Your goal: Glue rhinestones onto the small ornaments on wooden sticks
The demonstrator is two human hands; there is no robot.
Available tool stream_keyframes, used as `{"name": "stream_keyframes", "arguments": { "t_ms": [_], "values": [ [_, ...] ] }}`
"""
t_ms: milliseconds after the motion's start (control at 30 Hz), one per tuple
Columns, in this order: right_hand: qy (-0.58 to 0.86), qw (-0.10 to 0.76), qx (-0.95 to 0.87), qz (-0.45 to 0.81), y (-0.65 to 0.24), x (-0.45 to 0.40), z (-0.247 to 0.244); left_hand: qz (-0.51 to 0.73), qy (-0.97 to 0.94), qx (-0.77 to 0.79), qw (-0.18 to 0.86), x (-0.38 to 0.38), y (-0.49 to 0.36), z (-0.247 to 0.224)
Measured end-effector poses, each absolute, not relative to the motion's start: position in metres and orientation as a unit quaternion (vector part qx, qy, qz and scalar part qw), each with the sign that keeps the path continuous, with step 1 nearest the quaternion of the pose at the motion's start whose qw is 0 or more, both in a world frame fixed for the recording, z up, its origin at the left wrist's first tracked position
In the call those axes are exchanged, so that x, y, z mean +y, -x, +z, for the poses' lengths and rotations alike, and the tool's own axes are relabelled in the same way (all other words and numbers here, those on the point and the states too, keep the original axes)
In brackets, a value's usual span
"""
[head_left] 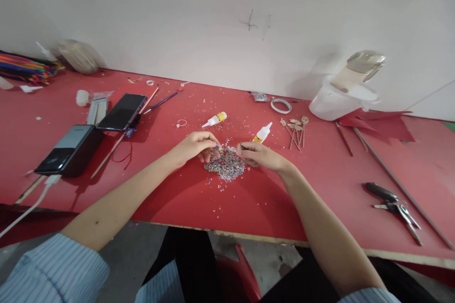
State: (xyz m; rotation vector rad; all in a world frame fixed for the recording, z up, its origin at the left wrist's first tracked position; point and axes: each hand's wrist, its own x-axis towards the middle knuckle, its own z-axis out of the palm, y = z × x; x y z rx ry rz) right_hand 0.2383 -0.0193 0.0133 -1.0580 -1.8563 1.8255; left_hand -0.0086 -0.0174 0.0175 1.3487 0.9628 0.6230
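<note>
A loose pile of small silvery sequin-like bits [228,166] lies on the red table, between and below my two hands. At its left edge my left hand [197,146] is closed in a pinch, thumb and forefinger together; what sits between them is too small to name. My right hand [260,154] pinches at the right side of the pile, with a tiny dark piece seeming to show at its fingertips. Just beyond the hands lie a white glue bottle with a yellow label [215,119] and a second glue bottle [263,132] close to my right hand.
Several flower-topped sticks [295,128], a tape roll [281,106] and a white tub [330,102] stand at right, with keys [398,208] nearer. At left are a phone [122,111], a power bank [69,150] with a cable, and a paintbrush [161,101]. A wall backs the table [249,218].
</note>
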Motion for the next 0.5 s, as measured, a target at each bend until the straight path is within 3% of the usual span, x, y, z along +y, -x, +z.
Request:
{"name": "stream_keyframes", "arguments": {
  "t_ms": [500],
  "values": [
    [0.375,0.167,-0.657,0.632,-0.2381,-0.0193,0.0113,0.274,-0.582,0.422,0.638,-0.018,0.0075,0.0176]
  ]
}}
